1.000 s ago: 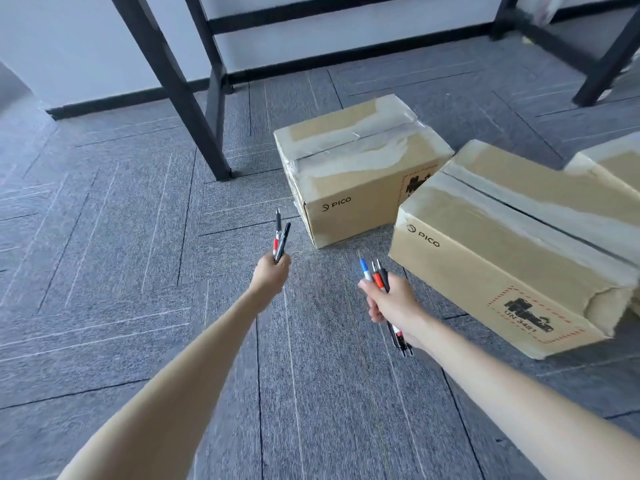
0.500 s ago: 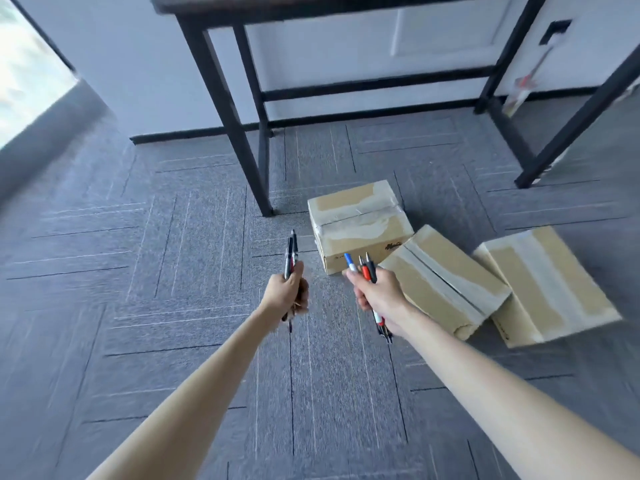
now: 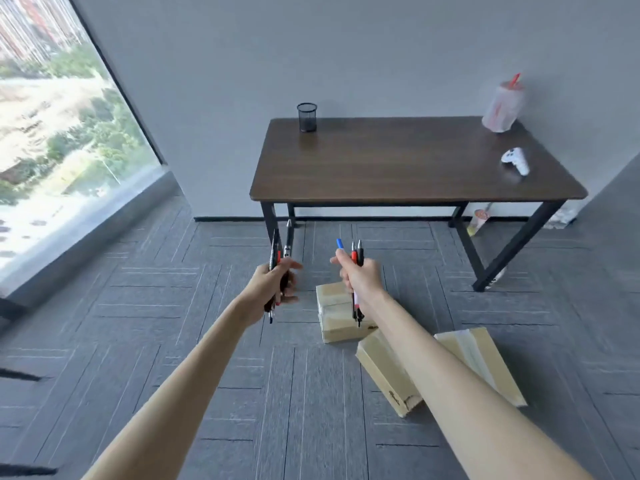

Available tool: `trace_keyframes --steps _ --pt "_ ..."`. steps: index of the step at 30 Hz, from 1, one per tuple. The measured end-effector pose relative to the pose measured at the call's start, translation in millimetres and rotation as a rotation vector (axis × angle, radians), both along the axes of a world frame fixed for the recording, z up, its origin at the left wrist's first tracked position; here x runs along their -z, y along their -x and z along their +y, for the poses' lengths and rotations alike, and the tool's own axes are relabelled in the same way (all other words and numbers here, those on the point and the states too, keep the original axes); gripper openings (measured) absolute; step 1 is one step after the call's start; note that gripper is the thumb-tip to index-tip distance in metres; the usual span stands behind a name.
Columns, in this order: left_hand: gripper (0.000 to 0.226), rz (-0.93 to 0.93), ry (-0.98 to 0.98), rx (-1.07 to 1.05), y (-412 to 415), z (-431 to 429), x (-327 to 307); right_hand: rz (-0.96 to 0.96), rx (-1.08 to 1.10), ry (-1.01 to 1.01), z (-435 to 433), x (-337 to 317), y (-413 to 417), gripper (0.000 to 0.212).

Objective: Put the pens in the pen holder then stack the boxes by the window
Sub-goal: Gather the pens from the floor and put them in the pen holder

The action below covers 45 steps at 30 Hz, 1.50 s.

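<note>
1. While both arms reach forward over the carpet, the left hand (image 3: 273,289) is closed around two pens (image 3: 281,261), tips pointing up, and the right hand (image 3: 360,280) is closed around three pens (image 3: 354,252): blue, red and black.
2. Below the right hand, three cardboard boxes lie on the grey carpet tile floor (image 3: 138,306): the nearest box (image 3: 334,317) just beyond the wrist, the middle box (image 3: 384,372) partly hidden by the forearm, and the right box (image 3: 481,358) beside it.
3. Ahead stands a dark wooden table (image 3: 415,164) on black legs, set against a grey wall (image 3: 346,46).
4. On its far left corner sits the black mesh pen holder (image 3: 307,117), upright, well apart from both hands.
5. At its right end are a bagged drink cup (image 3: 504,105) and a white game controller (image 3: 516,161).
6. At left, a large window (image 3: 52,116) reaches nearly to the floor.
7. Compared with half a second ago, the view has lifted: the tabletop, pen holder and window now show, and the boxes sit lower in frame. Both grips are unchanged.
</note>
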State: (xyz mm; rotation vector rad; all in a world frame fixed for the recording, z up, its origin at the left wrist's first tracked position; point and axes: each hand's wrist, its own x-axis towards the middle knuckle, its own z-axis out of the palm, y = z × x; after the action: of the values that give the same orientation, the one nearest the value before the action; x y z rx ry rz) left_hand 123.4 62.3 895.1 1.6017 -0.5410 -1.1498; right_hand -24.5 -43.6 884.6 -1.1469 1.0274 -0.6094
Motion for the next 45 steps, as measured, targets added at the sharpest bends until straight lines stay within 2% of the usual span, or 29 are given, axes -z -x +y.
trace_keyframes --steps 5,9,11,15,22,35,40,45 --pt "0.028 0.04 0.146 -0.092 19 5 -77 -0.083 0.015 0.045 -1 -79 16 0.03" --pt "0.029 0.018 0.25 -0.06 35 10 -123 -0.136 0.022 0.099 2 -130 21 0.031" --pt "0.029 -0.033 0.276 -0.042 37 9 -136 -0.141 0.022 0.124 -1 -142 21 0.031" --pt "0.029 -0.009 0.298 -0.057 26 2 -147 -0.154 -0.004 0.136 -14 -153 11 0.03" --pt "0.029 0.0 0.276 -0.073 -37 -56 -145 -0.113 -0.064 0.141 -60 -158 -54 0.028" --pt "0.021 0.049 0.2 -0.027 -220 -165 -112 -0.001 -0.059 0.111 -168 -130 -234 0.031" --pt "0.028 0.052 0.156 0.07 -265 -214 -89 0.048 -0.042 0.089 -214 -110 -278 0.031" --pt "0.033 0.057 0.121 0.08 -309 -276 -75 0.088 -0.053 0.042 -278 -94 -322 0.032"
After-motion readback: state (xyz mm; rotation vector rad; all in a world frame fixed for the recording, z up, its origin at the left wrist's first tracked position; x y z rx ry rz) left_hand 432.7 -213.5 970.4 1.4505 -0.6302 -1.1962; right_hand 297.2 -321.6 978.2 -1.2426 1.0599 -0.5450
